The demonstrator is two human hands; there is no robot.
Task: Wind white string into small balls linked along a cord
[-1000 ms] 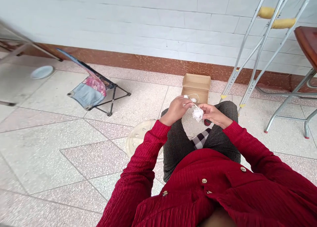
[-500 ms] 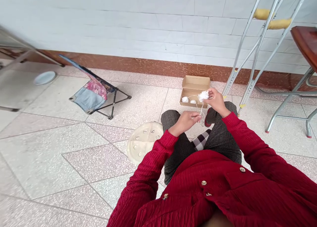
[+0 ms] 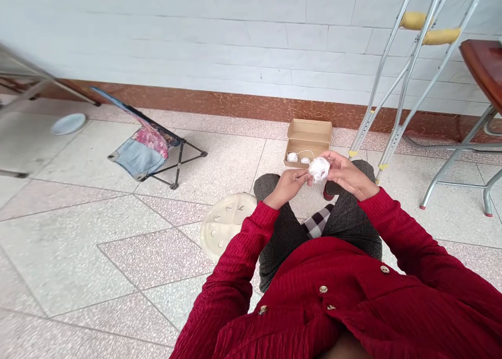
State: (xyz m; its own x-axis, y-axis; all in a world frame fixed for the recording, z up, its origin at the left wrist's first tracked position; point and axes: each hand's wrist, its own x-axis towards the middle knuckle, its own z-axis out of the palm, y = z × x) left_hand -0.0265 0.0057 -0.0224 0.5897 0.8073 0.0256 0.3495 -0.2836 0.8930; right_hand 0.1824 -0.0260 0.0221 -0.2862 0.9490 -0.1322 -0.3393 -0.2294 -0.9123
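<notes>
Between my hands, above my knees, is a fluffy white bundle of yarn (image 3: 319,169); part of it looks shiny, like thin clear plastic, but I cannot tell for sure. My left hand (image 3: 289,185) is closed in a pinch at the bundle's left side. Curled around its right edge are the fingers of my right hand (image 3: 348,174). Just beyond, an open cardboard box (image 3: 309,130) holds small white yarn balls (image 3: 292,157), with a loose white strand across them. My hands hide the box's front right corner.
A round cream mat with holes (image 3: 225,226) lies left of my legs. Farther left stand a folding chair (image 3: 141,150) and a pale dish (image 3: 69,124). Metal crutches (image 3: 403,82) lean at the tiled wall, beside a brown seat on metal legs (image 3: 484,69).
My right hand has come down and towards me with the white bundle, meeting my left hand. The strand stretched between the hands no longer shows. My left hand has shifted slightly.
</notes>
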